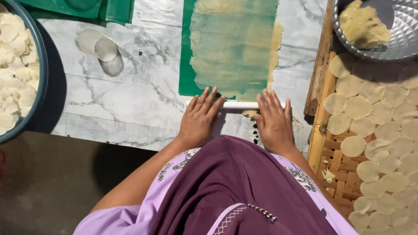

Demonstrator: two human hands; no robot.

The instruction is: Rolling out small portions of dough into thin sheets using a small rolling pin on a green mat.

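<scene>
My left hand and my right hand lie flat, fingers spread, on a white rolling pin at the near edge of a green plastic sheet. Under the sheet is a thin, pale yellow layer of rolled dough, and some of it sticks out along the sheet's right side. Both palms press on top of the pin without gripping it. The pin lies across the marble-patterned table cover.
A blue tub of pale dough discs stands at the left. A woven bamboo tray with several round discs lies at the right, and a silver bowl of dough above it. Two loose discs lie upper left. More folded green sheets lie at top.
</scene>
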